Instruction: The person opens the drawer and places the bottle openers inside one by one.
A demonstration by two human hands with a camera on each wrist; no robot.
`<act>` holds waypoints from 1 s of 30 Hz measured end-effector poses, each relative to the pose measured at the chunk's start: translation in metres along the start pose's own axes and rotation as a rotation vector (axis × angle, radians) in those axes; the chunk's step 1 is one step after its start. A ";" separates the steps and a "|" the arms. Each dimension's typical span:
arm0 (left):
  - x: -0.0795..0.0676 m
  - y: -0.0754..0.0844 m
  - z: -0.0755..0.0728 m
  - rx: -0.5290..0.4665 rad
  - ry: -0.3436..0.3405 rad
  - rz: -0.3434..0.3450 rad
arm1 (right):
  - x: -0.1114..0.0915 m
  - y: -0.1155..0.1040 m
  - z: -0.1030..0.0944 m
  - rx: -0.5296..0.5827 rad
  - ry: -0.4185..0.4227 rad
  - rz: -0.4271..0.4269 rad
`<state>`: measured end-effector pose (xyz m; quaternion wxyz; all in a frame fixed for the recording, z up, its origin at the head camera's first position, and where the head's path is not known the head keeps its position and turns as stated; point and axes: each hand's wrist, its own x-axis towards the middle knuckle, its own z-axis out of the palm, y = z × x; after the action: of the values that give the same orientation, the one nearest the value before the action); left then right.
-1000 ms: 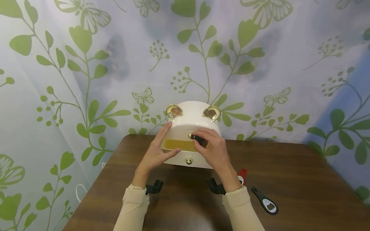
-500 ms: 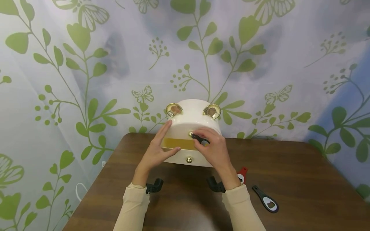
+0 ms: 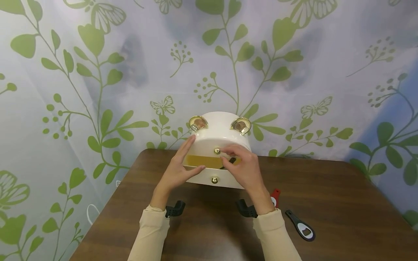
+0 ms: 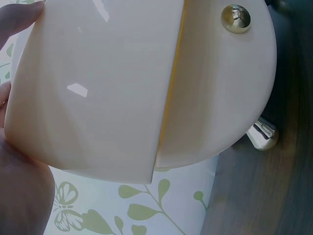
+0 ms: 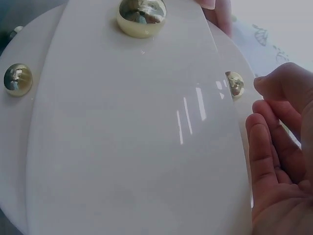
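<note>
A white rounded drawer box [image 3: 220, 127] with gold ears stands at the table's back, its gold-lined drawer [image 3: 214, 179] pulled out. My left hand [image 3: 176, 170] rests at the box's left side with straight fingers; its thumb touches the drawer front's upper edge. Over the drawer's right part is my right hand [image 3: 243, 165], thumb and fingers apart. Beneath its fingers, a dark bottle opener [image 3: 232, 161] lies partly hidden, tilted inside the drawer. Nothing sits in the right hand [image 5: 281, 147] in the right wrist view, where the drawer front [image 5: 132, 132] hides the inside.
On the brown table [image 3: 209, 232], a black bottle opener [image 3: 301, 226] lies to the right. A red bottle opener [image 3: 275, 197] is partly covered by my right wrist. Behind the box hangs a leaf-patterned curtain [image 3: 156, 72].
The right hand has let go of the dark bottle opener, which has dropped from the fingertips beside the upper knob into the drawer. The left hand stays where it was.
</note>
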<state>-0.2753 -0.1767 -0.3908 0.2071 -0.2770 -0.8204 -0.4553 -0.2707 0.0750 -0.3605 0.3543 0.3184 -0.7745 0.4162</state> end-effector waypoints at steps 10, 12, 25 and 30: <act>-0.001 -0.001 0.000 0.000 0.002 -0.003 | -0.001 0.000 -0.006 -0.021 -0.001 0.017; -0.001 -0.001 0.000 -0.001 0.002 -0.002 | -0.001 0.000 -0.008 -0.025 0.007 0.021; -0.001 0.000 0.000 0.011 -0.003 -0.019 | -0.007 0.005 -0.020 -0.022 0.033 0.018; -0.001 0.002 0.000 0.002 -0.006 -0.030 | -0.010 0.007 -0.028 -0.039 0.036 0.035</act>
<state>-0.2733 -0.1760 -0.3909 0.1980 -0.2660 -0.8256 -0.4565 -0.2630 0.1042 -0.3604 0.3671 0.2900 -0.7815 0.4128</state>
